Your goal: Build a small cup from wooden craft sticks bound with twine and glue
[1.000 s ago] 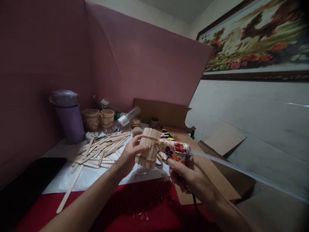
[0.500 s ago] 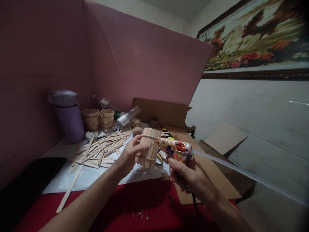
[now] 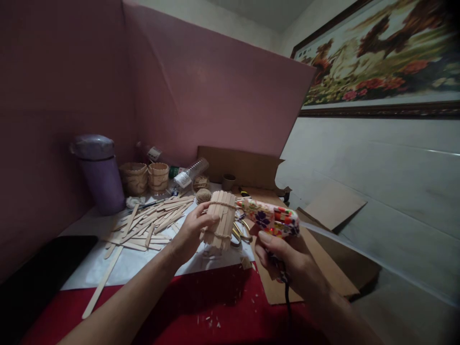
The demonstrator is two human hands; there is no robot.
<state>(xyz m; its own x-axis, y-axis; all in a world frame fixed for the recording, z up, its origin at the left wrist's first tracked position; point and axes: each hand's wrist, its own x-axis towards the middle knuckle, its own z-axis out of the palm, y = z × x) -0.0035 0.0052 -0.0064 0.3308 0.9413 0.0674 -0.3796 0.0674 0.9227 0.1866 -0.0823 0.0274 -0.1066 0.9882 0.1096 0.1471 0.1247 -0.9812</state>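
Note:
My left hand (image 3: 193,230) grips a small cup made of upright wooden craft sticks (image 3: 222,219), bound with twine near its top and bottom, held above the white sheet. My right hand (image 3: 283,261) is closed round the handle of a flower-patterned glue gun (image 3: 271,218). The gun's nozzle points left and sits just beside the cup's upper right edge. A clear glue stick (image 3: 359,256) trails out of the gun's back to the right. The gun's black cord (image 3: 287,299) hangs down below my right hand.
Loose craft sticks (image 3: 151,223) lie spread on a white sheet (image 3: 125,263). Behind them stand a purple flask (image 3: 98,172), two finished stick cups (image 3: 147,177), plastic bottles (image 3: 189,175) and twine balls (image 3: 203,195). Scissors (image 3: 240,232) lie under the cup. Cardboard (image 3: 323,268) lies at right, a dark phone (image 3: 39,273) at left.
The glue gun has shifted slightly right and its nozzle has drawn back a little from the cup. My left hand and the cup stay about where they were.

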